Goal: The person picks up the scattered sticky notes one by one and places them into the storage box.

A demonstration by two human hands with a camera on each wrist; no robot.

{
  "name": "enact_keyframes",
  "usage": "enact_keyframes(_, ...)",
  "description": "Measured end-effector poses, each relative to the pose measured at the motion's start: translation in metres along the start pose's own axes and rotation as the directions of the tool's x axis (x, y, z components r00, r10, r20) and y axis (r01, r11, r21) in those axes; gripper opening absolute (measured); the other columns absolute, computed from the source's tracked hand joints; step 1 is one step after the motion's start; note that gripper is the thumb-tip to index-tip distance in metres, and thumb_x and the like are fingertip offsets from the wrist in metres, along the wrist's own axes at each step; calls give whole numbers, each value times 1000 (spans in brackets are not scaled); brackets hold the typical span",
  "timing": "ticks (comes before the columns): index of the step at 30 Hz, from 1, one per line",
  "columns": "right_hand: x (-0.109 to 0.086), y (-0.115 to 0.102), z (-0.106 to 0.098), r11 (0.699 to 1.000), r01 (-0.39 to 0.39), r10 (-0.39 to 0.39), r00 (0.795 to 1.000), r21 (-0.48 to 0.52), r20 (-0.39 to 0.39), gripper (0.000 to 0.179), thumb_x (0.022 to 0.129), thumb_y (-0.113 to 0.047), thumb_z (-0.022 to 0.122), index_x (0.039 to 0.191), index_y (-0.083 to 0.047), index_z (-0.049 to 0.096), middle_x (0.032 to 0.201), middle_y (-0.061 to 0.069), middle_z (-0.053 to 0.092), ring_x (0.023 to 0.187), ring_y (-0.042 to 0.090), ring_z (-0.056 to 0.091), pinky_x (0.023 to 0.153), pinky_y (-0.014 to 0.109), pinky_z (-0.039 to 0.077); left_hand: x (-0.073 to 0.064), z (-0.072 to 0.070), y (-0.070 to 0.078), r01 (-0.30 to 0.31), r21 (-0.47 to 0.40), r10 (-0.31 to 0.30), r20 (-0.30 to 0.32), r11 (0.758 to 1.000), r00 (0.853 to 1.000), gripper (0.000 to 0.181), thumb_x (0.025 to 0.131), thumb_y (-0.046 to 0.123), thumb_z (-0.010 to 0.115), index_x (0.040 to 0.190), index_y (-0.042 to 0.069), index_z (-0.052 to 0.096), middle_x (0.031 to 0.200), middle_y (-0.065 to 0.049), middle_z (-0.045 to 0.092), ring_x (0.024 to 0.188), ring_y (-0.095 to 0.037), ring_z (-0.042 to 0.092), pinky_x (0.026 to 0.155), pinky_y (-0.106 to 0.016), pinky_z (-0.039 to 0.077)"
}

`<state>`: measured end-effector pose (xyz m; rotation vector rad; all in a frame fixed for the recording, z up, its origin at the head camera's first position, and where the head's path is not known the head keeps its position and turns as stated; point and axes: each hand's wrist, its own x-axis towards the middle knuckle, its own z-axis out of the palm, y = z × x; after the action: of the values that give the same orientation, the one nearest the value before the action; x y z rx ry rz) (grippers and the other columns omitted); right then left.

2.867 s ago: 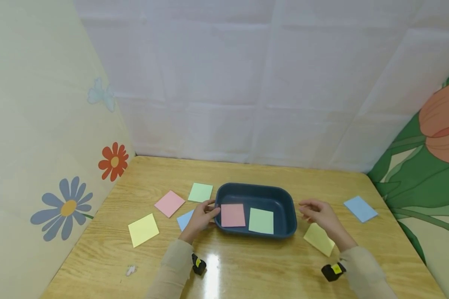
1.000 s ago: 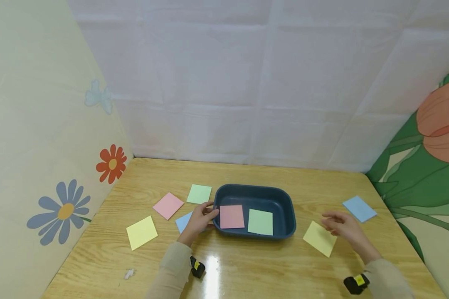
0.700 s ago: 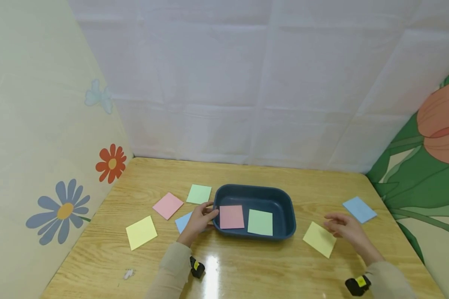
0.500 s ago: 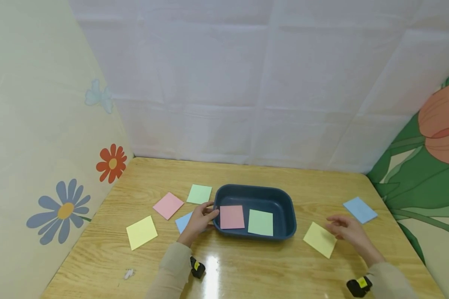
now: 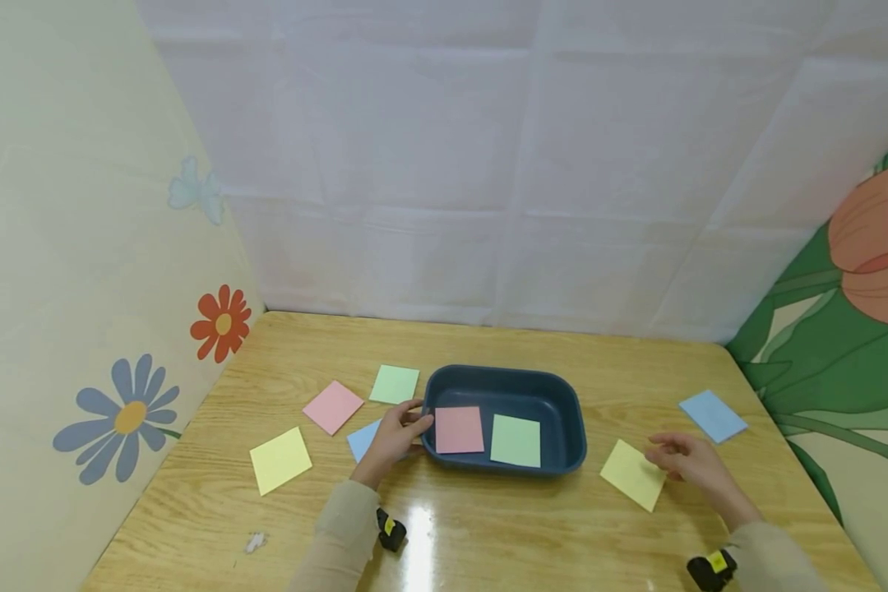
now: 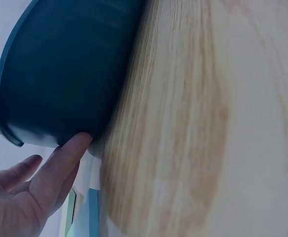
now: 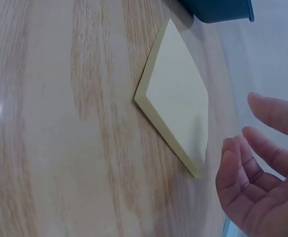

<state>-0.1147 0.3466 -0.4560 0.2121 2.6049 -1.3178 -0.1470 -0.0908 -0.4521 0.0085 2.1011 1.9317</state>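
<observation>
My left hand (image 5: 390,440) grips the left end of a dark blue basin (image 5: 503,369), thumb at the rim; in the left wrist view, fingers (image 6: 60,165) reach its underside. A pink sticky note pad (image 5: 459,430) and a green sticky note pad (image 5: 515,441) lie inside the basin. Right of it, a yellow sticky note pad (image 5: 629,473) lies flat on the table. My right hand (image 5: 688,460) hovers at this pad's right corner with loosely bent fingers, holding nothing. The right wrist view shows a gap between that hand (image 7: 262,177) and the yellow pad (image 7: 176,94).
Left of the basin lie a green pad (image 5: 395,384), a pink pad (image 5: 333,407), a yellow pad (image 5: 281,462) and a blue pad (image 5: 361,440) partly behind the left hand. Another blue pad (image 5: 713,416) lies far right. A white scrap (image 5: 255,542) sits near the front left.
My right hand has moved right from beside the basin to the yellow pad's right corner, then slightly lower. The left hand, basin and pads have kept their places.
</observation>
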Motion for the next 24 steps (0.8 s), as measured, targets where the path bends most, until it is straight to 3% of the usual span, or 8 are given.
enact_keyframes(10, 1, 5, 1, 999, -18, 17, 1000, -35, -16, 50, 85, -14, 63, 117, 19, 44, 87, 10, 60, 68, 11, 52, 56, 26, 47, 19, -4, -30, -2, -30, 2, -4, 1000, 1000, 51, 91, 13, 56, 134, -7, 35, 115, -26, 51, 94, -28, 58, 70, -43, 54)
enact_keyframes(24, 6, 13, 2, 998, -31, 31, 1000, -58, -4, 50, 82, -12, 66, 115, 19, 45, 96, 21, 60, 71, 14, 55, 57, 30, 49, 20, -4, -32, -8, -18, 7, -24, 1000, 1000, 51, 91, 15, 56, 134, -5, 37, 115, -25, 52, 92, -26, 59, 69, -42, 54)
